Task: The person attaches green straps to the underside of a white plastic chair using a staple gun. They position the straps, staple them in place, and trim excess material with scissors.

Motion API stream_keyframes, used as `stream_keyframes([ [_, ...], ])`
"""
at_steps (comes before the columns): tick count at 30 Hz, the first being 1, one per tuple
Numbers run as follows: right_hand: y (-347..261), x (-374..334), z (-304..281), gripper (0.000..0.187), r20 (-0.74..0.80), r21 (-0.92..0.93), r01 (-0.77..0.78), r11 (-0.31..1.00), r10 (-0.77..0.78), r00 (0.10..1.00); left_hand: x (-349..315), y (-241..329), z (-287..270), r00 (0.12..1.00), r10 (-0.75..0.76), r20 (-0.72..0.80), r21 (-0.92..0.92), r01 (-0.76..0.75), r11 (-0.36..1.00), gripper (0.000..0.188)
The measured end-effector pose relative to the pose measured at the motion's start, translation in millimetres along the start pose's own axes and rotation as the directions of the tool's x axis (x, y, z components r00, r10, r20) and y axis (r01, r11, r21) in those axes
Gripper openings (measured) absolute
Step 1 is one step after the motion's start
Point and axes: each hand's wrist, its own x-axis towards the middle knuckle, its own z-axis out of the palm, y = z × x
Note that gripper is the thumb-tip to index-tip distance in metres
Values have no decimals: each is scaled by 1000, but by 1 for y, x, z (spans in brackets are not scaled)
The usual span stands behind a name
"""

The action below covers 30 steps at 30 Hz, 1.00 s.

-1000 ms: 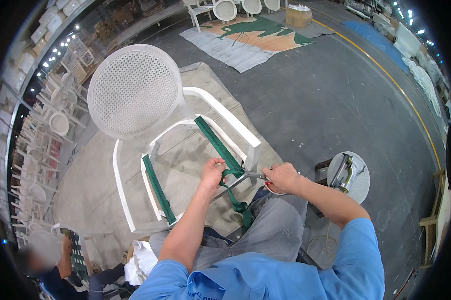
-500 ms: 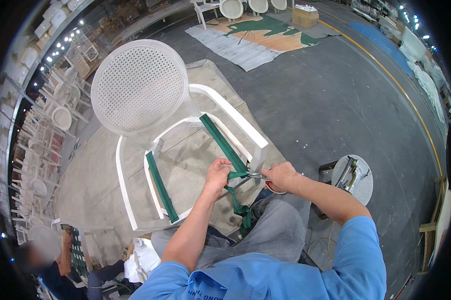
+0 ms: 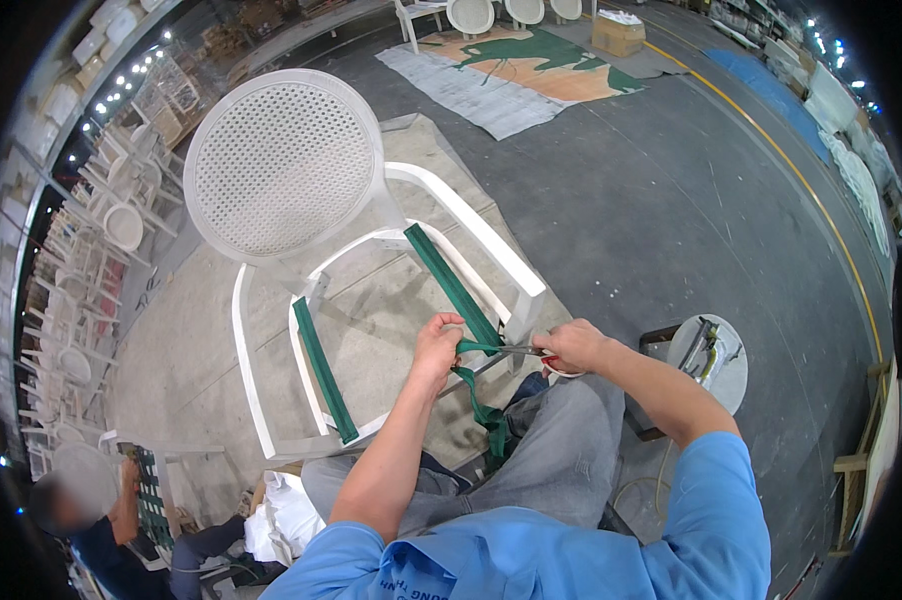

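Observation:
A white armchair frame with a round woven backrest (image 3: 283, 165) stands before me, its seat open in the middle. One green webbing strip (image 3: 455, 290) runs along the right seat rail and another (image 3: 326, 372) along the left. At the front right corner my left hand (image 3: 437, 352) is closed on a loose green webbing strap (image 3: 486, 410), which hangs down beside my knee. My right hand (image 3: 574, 347) grips scissors (image 3: 520, 350) with a red and white handle. Their blades point left, at the strap by the rail's end; whether they have cut into it I cannot tell.
To my right a round-topped stool (image 3: 736, 370) carries a staple gun (image 3: 706, 350). A co-worker (image 3: 106, 535) sits at the lower left beside a frame with green webbing. White cloth (image 3: 284, 520) lies near my left leg. Many chair frames (image 3: 81, 300) are stacked along the left.
My right hand has shifted slightly right and up, and more of the scissors' blades and handle shows. My left hand keeps its hold on the strap, almost unmoved.

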Motion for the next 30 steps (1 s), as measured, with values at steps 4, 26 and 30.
stream_keyframes([
  [4,-13,5,-1,41,-28,-35,-39,999,38,999,2,-2,-5,999,-21,-35,-26,20,999,20],
  [26,-59,-53,-6,43,-331,168,34,985,24,943,-14,-7,-63,954,295,-63,-165,-301,939,22],
  [30,-75,-135,-13,50,-668,307,-26,951,235,706,-39,-49,-136,917,392,-73,559,-288,777,21],
])
